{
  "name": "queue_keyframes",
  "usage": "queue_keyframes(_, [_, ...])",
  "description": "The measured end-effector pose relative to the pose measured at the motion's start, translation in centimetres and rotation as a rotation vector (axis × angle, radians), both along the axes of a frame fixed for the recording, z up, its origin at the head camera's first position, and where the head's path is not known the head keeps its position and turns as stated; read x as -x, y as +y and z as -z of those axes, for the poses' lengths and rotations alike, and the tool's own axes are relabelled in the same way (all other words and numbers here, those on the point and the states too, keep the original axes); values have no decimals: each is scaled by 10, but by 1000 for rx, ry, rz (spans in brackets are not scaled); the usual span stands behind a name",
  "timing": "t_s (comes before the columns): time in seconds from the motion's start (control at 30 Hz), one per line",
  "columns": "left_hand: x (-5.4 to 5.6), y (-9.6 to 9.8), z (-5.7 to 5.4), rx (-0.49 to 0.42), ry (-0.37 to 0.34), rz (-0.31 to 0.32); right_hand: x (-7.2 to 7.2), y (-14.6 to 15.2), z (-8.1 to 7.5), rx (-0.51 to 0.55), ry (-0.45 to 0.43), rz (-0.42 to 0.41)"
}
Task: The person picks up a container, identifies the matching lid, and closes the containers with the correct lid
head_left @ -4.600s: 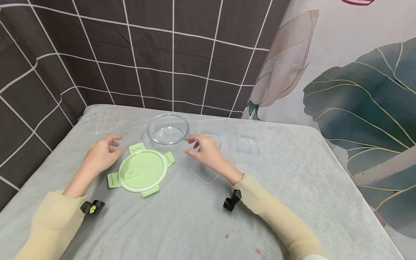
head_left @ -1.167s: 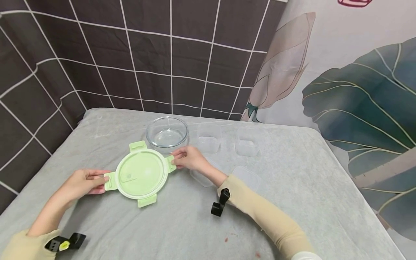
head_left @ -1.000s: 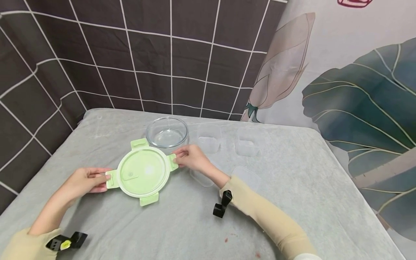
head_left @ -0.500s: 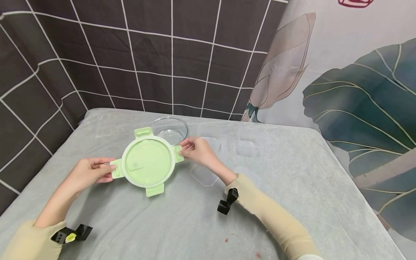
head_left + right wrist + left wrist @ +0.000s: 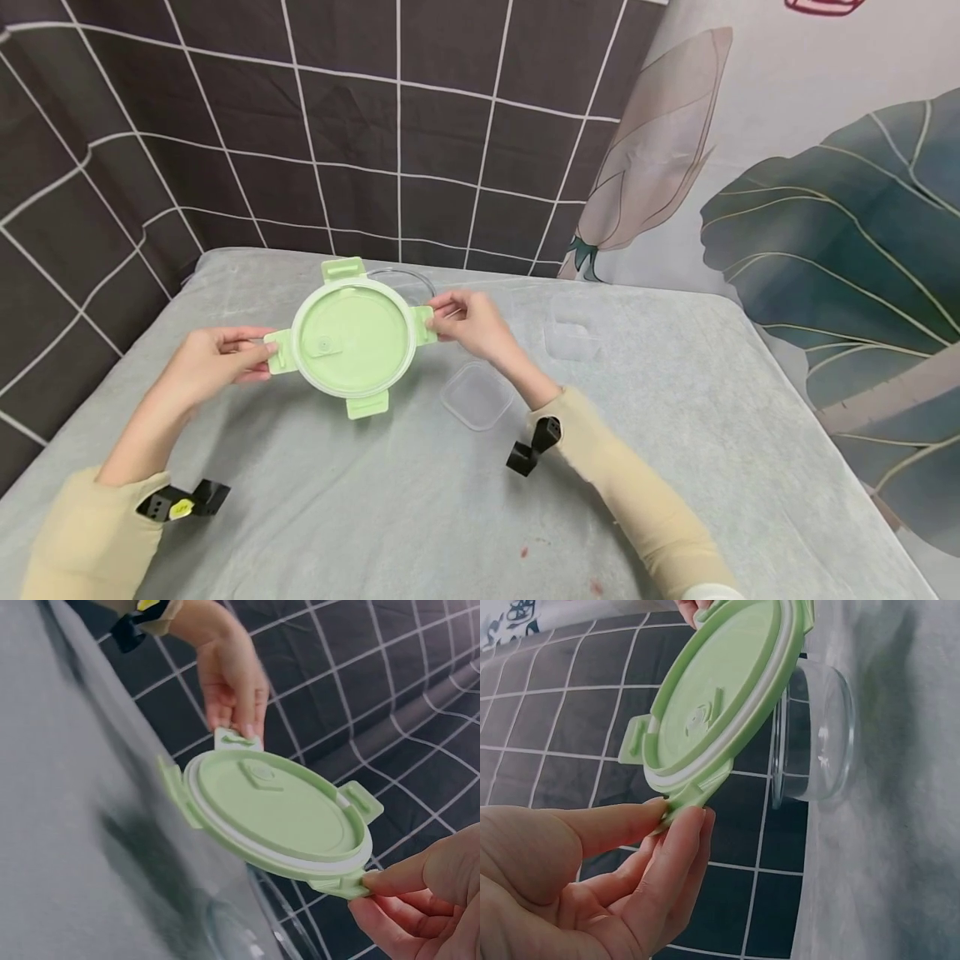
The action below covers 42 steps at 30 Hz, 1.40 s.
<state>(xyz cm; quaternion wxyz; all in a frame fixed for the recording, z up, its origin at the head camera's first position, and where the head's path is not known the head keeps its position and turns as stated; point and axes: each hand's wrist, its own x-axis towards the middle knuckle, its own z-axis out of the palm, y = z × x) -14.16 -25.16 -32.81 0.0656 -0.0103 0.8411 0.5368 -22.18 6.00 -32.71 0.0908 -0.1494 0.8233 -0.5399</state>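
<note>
A round green lid [image 5: 352, 337] with a white seal ring and a locking flap on each side hangs level above the table, held between both hands. My left hand [image 5: 217, 367] pinches the left flap between thumb and fingers. On the other side, my right hand [image 5: 476, 325] pinches the right flap. Behind and below the lid stands a round glass bowl [image 5: 821, 735], its upright wall showing in the left wrist view. From the head, the lid covers most of it and only the far rim shows.
A clear square plastic lid [image 5: 477, 397] lies flat right of the green lid. Clear plastic containers [image 5: 572, 333] stand farther right, one partly behind the right hand. The grey-clothed table [image 5: 360, 517] ends at a dark tiled-pattern curtain [image 5: 337, 125].
Both hands first came to the lid's flaps and gripped them. Since then the lid has risen off the table and moved forward and right, now overlapping the glass bowl in the head view.
</note>
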Motion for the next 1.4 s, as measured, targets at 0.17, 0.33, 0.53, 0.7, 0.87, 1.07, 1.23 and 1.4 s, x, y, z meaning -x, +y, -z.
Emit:
queue_keyframes(0.17, [7, 5, -5, -10, 20, -14, 6, 5, -6, 22, 21, 16])
queue_keyframes(0.33, [13, 10, -8, -17, 87, -39, 12, 8, -11, 45, 66, 23])
queue_keyframes(0.53, [17, 13, -11, -35, 182, -77, 16, 11, -17, 37, 136, 29])
queue_keyframes(0.7, [21, 15, -11, -62, 230, -113, 19, 12, -20, 63, 182, 53])
queue_keyframes(0.87, [25, 19, -10, -79, 276, -149, 23, 13, -20, 72, 217, 84])
queue_keyframes(1.07, [27, 23, -11, 13, 357, -202, 28, 14, -20, 90, 241, 106])
queue_keyframes(1.23, [30, 27, -11, 45, 430, -248, 31, 14, -21, 116, 252, 131])
queue_keyframes(1.4, [34, 30, -10, 11, 490, -283, 34, 15, -24, 111, 276, 151])
